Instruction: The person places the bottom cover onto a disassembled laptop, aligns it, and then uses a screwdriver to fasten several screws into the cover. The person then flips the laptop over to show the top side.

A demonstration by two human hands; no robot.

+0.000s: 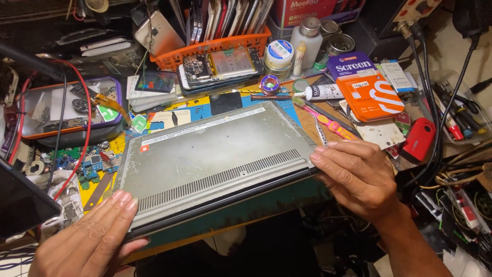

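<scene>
A grey laptop (215,154) lies bottom side up on the table (266,202), its vent grille running along the near edge and its near long side overhanging toward the person.

The left hand (89,238) comes in from the lower left, palm down and flat, with its fingers (120,202) straight and held together, their tips resting on the laptop's near left corner. The thumb lies along the laptop's edge below. The hand is spread flat, not closed around anything.

The right hand (359,177) reaches in from the lower right, wrist bent, back of the hand up. Its fingers (328,154) are curled and press against the laptop's right near corner, tips on the edge; the thumb is hidden beneath, so whether it truly clamps the corner cannot be told.

Just behind the right hand lies a pink toothbrush (330,123), with an orange box (370,95) further back. An orange basket (215,48) of phones stands behind the laptop, and a tray (66,110) of small parts sits at the left.
</scene>
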